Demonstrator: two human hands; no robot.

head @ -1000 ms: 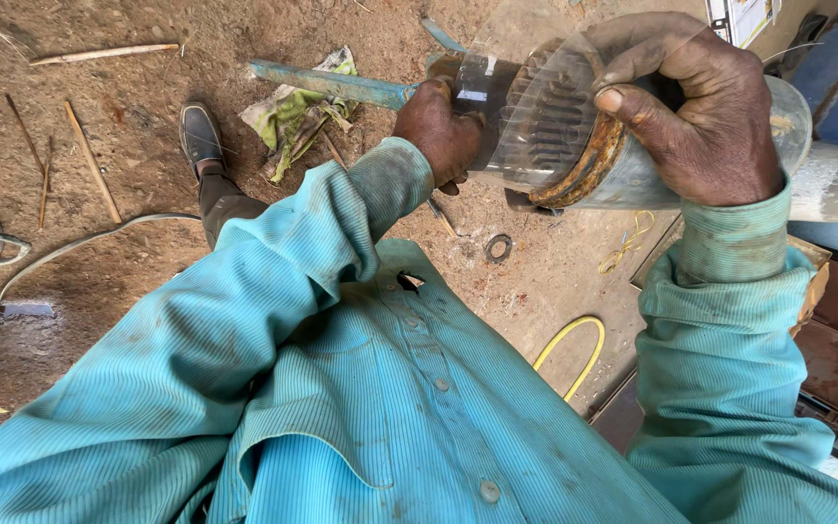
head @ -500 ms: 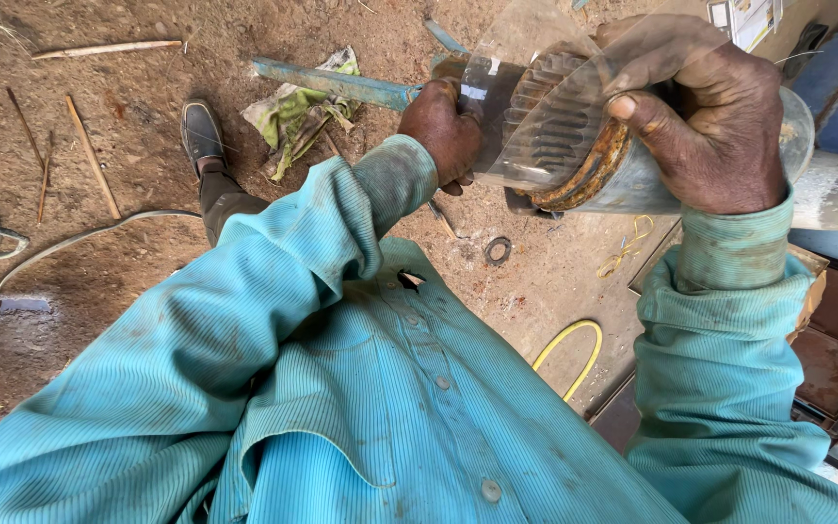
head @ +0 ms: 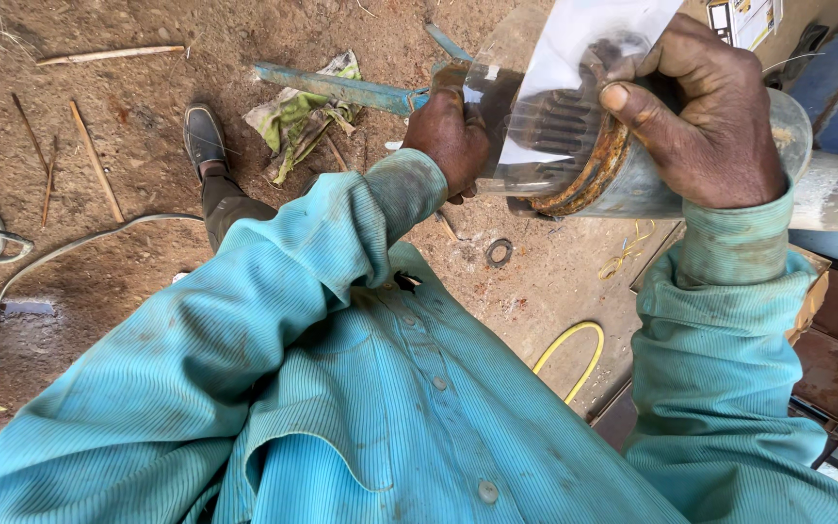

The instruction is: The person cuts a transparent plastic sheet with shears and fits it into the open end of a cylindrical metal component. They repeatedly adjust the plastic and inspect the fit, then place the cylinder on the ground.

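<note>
Both arms in teal sleeves reach forward, elbows bent. The left hand point(head: 450, 131) is curled shut, knuckles up, fingers hidden from view. The right hand point(head: 705, 112) is clamped from above, thumb point(head: 632, 107) pressed flat, pointing left.

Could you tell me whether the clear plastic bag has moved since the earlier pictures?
Yes. The clear plastic bag has risen off the toothed metal part, which stayed level with the blue bar.

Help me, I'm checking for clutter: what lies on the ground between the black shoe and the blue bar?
In the head view, a crumpled green rag lies on the dirt between the shoe and the blue bar, with the bar's end over its top edge.
</note>
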